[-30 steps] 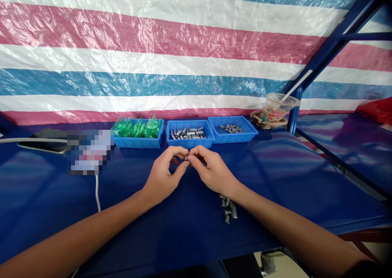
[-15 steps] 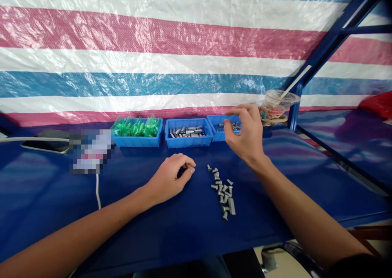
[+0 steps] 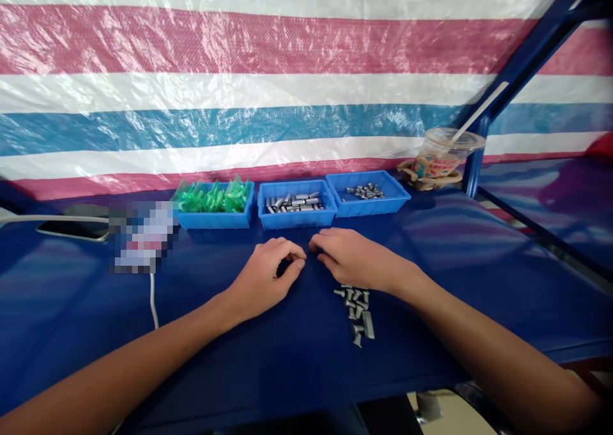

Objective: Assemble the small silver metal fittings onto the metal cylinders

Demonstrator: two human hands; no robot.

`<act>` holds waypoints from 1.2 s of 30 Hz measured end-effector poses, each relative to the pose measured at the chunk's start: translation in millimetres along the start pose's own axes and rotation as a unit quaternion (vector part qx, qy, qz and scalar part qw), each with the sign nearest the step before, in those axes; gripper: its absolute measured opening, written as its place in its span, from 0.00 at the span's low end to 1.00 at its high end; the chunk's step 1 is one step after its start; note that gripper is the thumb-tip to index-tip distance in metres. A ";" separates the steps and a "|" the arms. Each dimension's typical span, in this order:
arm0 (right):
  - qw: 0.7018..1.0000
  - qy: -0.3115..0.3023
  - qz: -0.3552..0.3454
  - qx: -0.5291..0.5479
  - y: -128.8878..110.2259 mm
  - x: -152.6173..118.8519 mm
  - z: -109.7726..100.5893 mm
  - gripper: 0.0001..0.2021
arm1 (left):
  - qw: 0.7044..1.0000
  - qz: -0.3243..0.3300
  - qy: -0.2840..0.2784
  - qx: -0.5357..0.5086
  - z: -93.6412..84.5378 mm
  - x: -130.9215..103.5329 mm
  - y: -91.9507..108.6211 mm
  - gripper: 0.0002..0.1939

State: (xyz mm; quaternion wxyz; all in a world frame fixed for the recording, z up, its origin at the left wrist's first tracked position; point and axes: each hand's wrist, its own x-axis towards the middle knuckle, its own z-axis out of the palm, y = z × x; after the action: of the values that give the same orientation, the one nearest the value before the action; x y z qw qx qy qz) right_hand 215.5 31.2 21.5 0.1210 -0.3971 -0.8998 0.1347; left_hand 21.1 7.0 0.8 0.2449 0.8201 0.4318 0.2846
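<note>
Two bare forearms reach in from the near edge of the blue desk (image 3: 479, 282). Just past that edge, right of the middle, lies a small heap of grey metal pieces (image 3: 357, 310), its far end partly under the right wrist. The right hand (image 3: 354, 259) rests palm down on the desk right behind the heap, fingers curled toward the left hand; whether its grip has anything in it cannot be told. The left hand (image 3: 268, 275) lies just beside it, thumb and forefinger curled into a loose ring with their tips close together, and nothing can be seen between them. A white cable (image 3: 152, 297) runs toward the near edge, left of the left arm.

Along the far edge stand three blue trays in a row: the left tray (image 3: 215, 219) heaped with green plastic pieces (image 3: 213, 197), the middle tray (image 3: 294, 218) with longer grey metal sleeves (image 3: 293, 201), the right tray (image 3: 383, 206) with a few small metal bits (image 3: 364, 191). Toward the far right corner stands a clear lidded cup (image 3: 443, 157) with a straw. At the far left edge lies a dark phone (image 3: 71, 229).
</note>
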 end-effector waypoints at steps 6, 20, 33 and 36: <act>0.978 0.134 0.014 0.161 -17.2 12.7 14.6 0.09 | 0.987 -0.062 0.054 -0.140 -0.6 -0.2 -1.9 0.04; 0.909 0.288 -0.001 0.302 -37.0 9.7 26.0 0.09 | 0.944 -0.045 -0.007 -0.328 -6.2 3.8 -6.3 0.18; 0.919 0.200 0.116 0.318 -36.7 11.9 20.1 0.12 | 0.959 -0.110 0.109 -0.237 -1.7 1.6 -7.9 0.12; 0.927 0.183 0.106 0.310 -36.3 12.0 20.2 0.12 | 0.968 -0.086 0.111 -0.210 -1.1 0.7 -8.9 0.12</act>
State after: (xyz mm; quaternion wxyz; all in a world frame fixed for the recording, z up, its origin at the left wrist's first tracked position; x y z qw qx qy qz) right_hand 176.4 13.7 16.2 0.3859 -0.4510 -0.7276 0.3439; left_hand 15.6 12.3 -3.9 0.3860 0.6735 0.4552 0.4361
